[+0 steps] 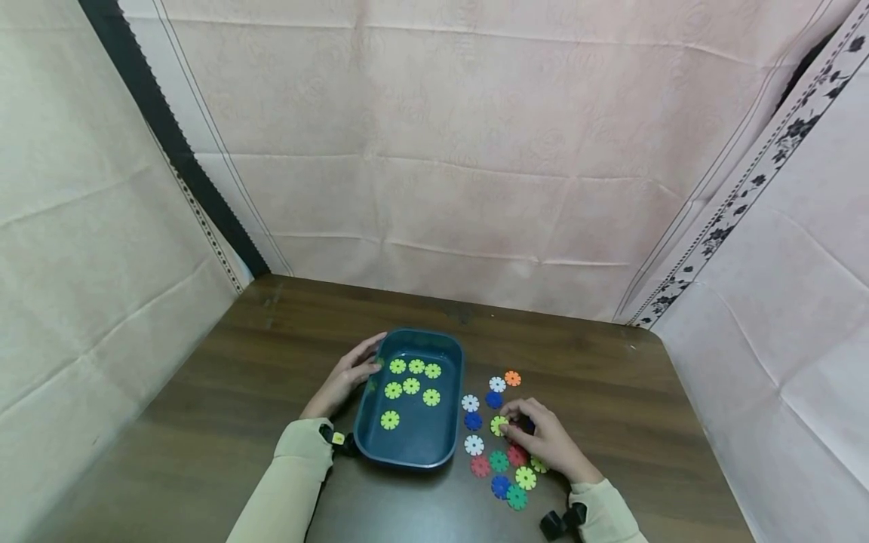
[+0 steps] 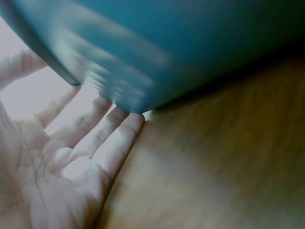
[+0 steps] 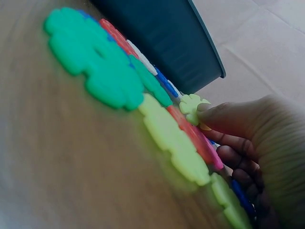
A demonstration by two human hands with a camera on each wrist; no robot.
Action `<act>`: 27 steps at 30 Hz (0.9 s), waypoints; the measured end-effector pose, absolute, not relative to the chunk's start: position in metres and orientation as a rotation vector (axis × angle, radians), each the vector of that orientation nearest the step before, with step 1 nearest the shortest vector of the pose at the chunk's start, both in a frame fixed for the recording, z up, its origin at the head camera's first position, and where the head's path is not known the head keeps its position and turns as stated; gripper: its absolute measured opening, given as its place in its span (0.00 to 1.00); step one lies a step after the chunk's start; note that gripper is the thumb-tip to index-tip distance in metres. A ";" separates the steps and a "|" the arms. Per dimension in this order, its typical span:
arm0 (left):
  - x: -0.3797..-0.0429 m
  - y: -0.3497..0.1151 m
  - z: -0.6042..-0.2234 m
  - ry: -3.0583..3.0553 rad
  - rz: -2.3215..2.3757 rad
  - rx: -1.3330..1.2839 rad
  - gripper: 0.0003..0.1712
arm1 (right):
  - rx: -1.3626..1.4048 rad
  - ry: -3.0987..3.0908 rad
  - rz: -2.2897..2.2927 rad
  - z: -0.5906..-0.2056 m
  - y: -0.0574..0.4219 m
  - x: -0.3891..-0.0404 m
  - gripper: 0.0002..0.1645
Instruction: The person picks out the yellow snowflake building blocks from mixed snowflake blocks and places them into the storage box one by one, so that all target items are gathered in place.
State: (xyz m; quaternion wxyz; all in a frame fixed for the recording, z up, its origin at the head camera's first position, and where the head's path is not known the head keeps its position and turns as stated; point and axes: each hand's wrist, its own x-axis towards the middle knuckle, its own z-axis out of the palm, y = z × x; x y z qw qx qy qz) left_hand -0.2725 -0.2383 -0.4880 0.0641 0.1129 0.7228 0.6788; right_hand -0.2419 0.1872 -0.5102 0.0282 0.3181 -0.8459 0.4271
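Note:
My right hand [image 1: 546, 441] pinches a yellow-green notched, flower-shaped disc [image 3: 192, 107] between thumb and fingers, above other discs lying to the right of a dark blue tray. The tray [image 1: 424, 449] holds several yellow-green discs [image 1: 411, 386] lying flat. Against the tray's left side rests my left hand [image 1: 348, 377]; in the left wrist view its fairly straight fingers touch the outer wall [image 2: 157, 52], and the thumb reaches the rim. Beneath and around the right hand are a red disc [image 1: 517, 455], a green disc [image 3: 95, 59] and further yellow-green discs [image 3: 174, 140].
White discs [image 1: 474, 445], blue discs [image 1: 501, 486] and an orange disc [image 1: 512, 378] lie loose right of the tray. The brown wooden table [image 1: 224, 392] is bounded by pale cloth [image 1: 462, 188] behind and at both sides. A black wrist device [image 1: 562, 522] sits below the right hand.

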 end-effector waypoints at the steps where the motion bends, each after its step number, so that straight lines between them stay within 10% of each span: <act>1: -0.271 -0.238 -0.488 2.184 2.048 0.336 0.33 | 0.984 -2.608 1.318 -0.511 0.187 -0.241 0.13; 27: -0.268 -0.240 -0.490 2.171 2.052 0.350 0.34 | 0.932 -2.577 1.551 -0.488 0.176 -0.242 0.08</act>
